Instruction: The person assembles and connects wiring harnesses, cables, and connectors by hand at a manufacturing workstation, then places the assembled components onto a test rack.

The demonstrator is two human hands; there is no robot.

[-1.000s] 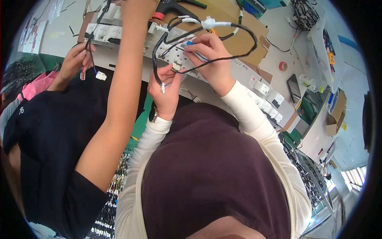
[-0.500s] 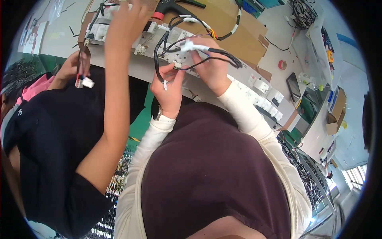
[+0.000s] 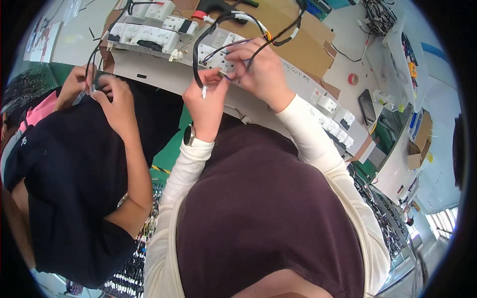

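A black-sleeved wire harness (image 3: 197, 59) with white tape bands arches over the long board in front of me. My left hand (image 3: 205, 105) is closed, pinching a small connector (image 3: 222, 73) at the end of thin dark wires. One black branch of the harness, tipped with white, lies across that hand. Just to the right, my right hand (image 3: 266, 73) is closed on the thin wires beside the connector, its fingertips close to the left ones. A dark cable runs from above down to my right fingers. The exact grip on the wires is partly hidden.
White fixture blocks (image 3: 149, 36) line the board (image 3: 134, 64). On my left a co-worker's hands (image 3: 117, 99) hold dark wires. Cardboard (image 3: 303, 47) lies behind the board; a red tape roll (image 3: 353, 79), a phone (image 3: 366, 107) and a clear bottle (image 3: 385, 99) are at right.
The thick branch with white tape has left my right hand, which now pinches thin wires near my left fingers. The co-worker's reaching arm has come back to the wires in their other hand.
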